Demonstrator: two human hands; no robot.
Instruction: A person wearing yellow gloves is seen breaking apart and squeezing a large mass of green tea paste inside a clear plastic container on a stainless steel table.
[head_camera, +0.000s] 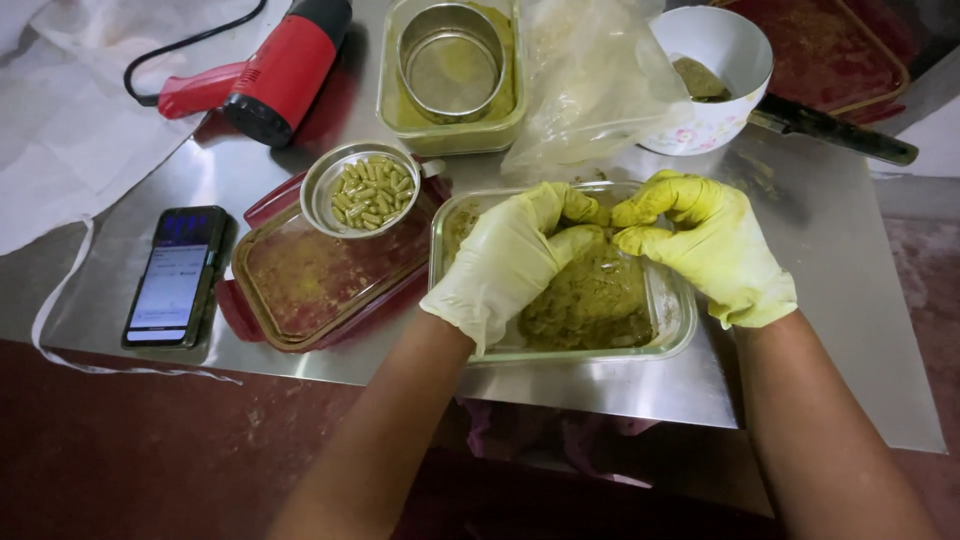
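Hands, two gloved, left hand (510, 258) and right hand (700, 245), each grip pinched over one powder dish (672, 335), one capsule bowl (362, 188)

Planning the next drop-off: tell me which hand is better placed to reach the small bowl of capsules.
Left, probably. The left hand sits over the glass dish on the side nearer the capsule bowl; the right hand would have to cross over it.

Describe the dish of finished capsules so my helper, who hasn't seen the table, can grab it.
On the steel table, look left of the gloved hands to the red-rimmed glass tray. On its far edge sits a small round metal dish, the only container holding greenish capsules rather than powder.
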